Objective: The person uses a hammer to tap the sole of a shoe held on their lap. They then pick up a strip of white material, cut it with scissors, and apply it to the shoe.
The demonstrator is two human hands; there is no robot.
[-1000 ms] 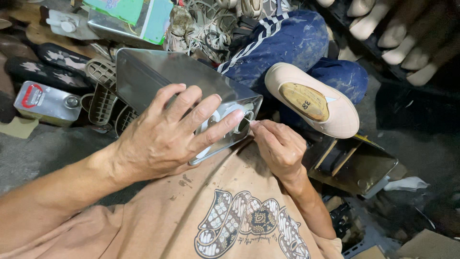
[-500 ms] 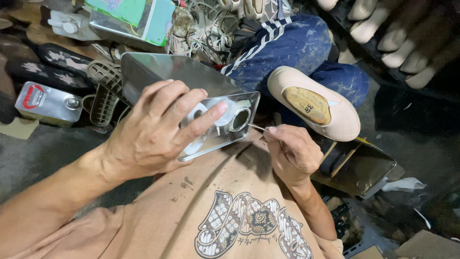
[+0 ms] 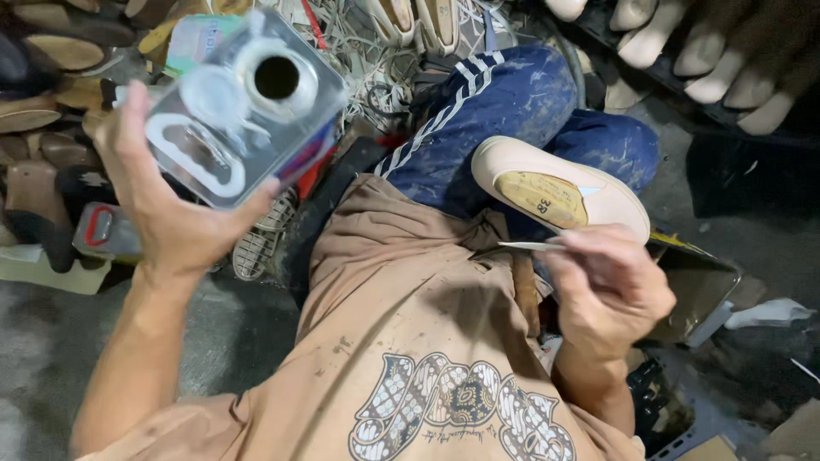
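Two things are held at once. A rectangular metal can (image 3: 243, 111) is raised in the left hand (image 3: 175, 218) at the upper left, above the heap of shoe soles (image 3: 51, 51); the fingers are wrapped round its lower side and the thumb is pressed up its near edge, so the grip is closed on it. Its top face is turned to the camera, with the round mouth open and a flat carrying handle beside it. A thin pale stick-like tool (image 3: 530, 246) is pinched between thumb and fingertips of the right hand (image 3: 611, 290), held low at the right, just below a cream slip-on shoe (image 3: 559, 188) resting on the blue-trousered knee.

The can is judged stiff, smooth-walled and somewhat slippery, its weight depending on contents that cannot be seen; it is best taken by its sides or by the handle. The tool is judged light and easily bent.

The can's far side is hidden by the palm. What is inside the mouth cannot be made out, and the tool's rear end is covered by the fingers.
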